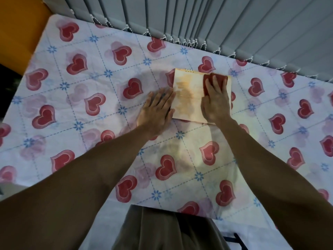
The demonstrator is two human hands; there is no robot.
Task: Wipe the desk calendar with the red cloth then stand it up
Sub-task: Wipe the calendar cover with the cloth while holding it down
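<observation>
The desk calendar (189, 94) lies flat on the table, a cream and orange card with a wire spiral along its far edge. My right hand (215, 101) presses flat on the red cloth (207, 82), which covers the calendar's far right part; most of the cloth is hidden under my fingers. My left hand (157, 109) rests palm down on the tablecloth, fingers together, with its fingertips touching the calendar's left edge.
The table (81, 114) wears a white cloth printed with red hearts and blue flowers. Grey vertical blinds (234, 24) hang right behind its far edge. An orange surface (19, 27) stands at the far left. My lap is below the near edge.
</observation>
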